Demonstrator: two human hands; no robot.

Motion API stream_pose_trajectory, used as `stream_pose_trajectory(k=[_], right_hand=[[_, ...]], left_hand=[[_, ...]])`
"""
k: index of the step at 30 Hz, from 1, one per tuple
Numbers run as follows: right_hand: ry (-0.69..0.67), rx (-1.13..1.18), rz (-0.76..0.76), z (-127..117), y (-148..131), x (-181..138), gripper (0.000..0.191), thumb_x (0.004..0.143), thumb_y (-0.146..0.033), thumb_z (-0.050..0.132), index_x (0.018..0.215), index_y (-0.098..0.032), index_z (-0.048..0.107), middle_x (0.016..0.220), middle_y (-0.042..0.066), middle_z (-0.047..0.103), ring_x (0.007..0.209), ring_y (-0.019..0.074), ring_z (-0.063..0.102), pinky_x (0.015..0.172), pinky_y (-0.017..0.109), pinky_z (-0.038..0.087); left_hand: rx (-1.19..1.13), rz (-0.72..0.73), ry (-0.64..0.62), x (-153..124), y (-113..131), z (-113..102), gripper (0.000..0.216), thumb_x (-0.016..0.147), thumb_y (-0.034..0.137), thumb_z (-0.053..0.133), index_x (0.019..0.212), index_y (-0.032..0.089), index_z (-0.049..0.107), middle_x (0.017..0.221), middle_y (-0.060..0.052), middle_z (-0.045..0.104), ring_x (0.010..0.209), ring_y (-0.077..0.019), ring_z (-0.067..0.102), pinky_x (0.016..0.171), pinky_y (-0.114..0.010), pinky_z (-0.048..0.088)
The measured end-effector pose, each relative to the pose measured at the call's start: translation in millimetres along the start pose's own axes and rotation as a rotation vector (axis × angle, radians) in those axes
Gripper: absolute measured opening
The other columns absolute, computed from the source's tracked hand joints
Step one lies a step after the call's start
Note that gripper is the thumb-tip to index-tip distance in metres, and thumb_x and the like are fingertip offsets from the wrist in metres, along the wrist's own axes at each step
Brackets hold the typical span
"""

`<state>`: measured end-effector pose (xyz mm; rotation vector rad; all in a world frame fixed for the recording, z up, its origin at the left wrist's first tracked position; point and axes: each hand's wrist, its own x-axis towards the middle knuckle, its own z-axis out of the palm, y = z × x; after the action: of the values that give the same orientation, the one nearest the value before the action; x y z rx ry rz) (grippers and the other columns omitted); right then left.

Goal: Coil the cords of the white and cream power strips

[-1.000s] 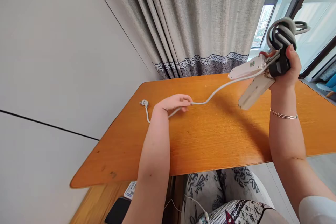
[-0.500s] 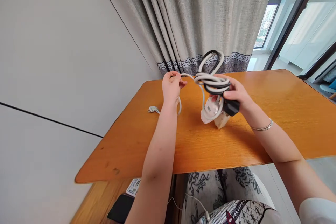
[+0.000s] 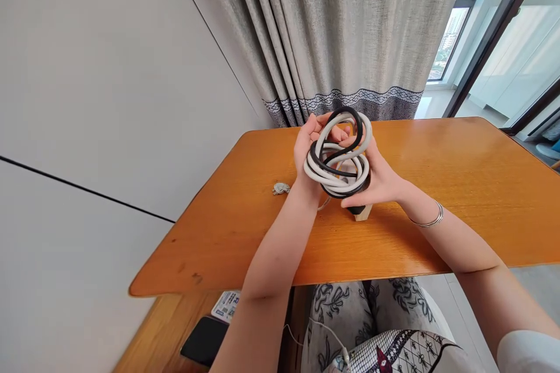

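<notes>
A coiled bundle of black and white cables is up off the table between my hands, its loops facing me. My right hand grips the bundle from the right, thumb along its lower front. My left hand is closed at the left side of the coil, its fingers partly hidden behind the loops. Under the coil show a black plug and a pale beige block-shaped piece. A small white plug lies on the table left of my left forearm, a thin white cord running from it.
The brown wooden table has rounded corners. Behind it hangs a grey curtain, with a white panelled wall at left. Below the front edge lie a black phone-like slab and a labelled white box.
My left hand has moved right, from the thin cord out at the left to the coil. The bundle has turned and shifted left, its loops now facing me.
</notes>
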<state>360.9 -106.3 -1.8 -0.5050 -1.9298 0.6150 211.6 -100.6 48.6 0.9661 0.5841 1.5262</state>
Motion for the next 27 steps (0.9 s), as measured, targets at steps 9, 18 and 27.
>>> stream_pose_trajectory(k=[9, 18, 27], right_hand=[[0.055, 0.300, 0.216, -1, 14, 3, 0.080, 0.059, -0.070, 0.086, 0.118, -0.025, 0.055, 0.118, 0.007, 0.063, 0.106, 0.0244, 0.065, 0.098, 0.041, 0.052], [0.437, 0.391, 0.268, -2, 21, 9, 0.077, 0.048, -0.072, 0.089, 0.102, -0.025, 0.058, 0.101, 0.005, 0.070, 0.096, 0.0225, 0.067, 0.092, 0.037, 0.053], [1.026, 0.327, 0.338, -44, 68, 11, 0.043, 0.072, -0.057, 0.072, 0.092, -0.024, 0.055, 0.083, -0.002, 0.056, 0.072, 0.0138, 0.057, 0.070, 0.029, 0.051]], left_hand=[[0.007, 0.162, 0.129, 12, -27, -7, 0.030, 0.097, 0.047, 0.048, 0.092, 0.020, 0.062, 0.074, -0.001, 0.066, 0.071, -0.0155, 0.070, 0.073, -0.027, 0.058], [0.231, 0.117, -0.106, 18, -49, -18, 0.066, 0.092, 0.080, 0.035, 0.116, 0.023, 0.058, 0.113, -0.009, 0.072, 0.111, -0.0255, 0.071, 0.092, -0.036, 0.057], [0.780, 0.099, -0.541, 11, -93, -37, 0.132, 0.055, 0.074, 0.086, 0.159, 0.025, 0.021, 0.163, -0.021, 0.037, 0.147, -0.0390, 0.043, 0.120, -0.052, 0.038]])
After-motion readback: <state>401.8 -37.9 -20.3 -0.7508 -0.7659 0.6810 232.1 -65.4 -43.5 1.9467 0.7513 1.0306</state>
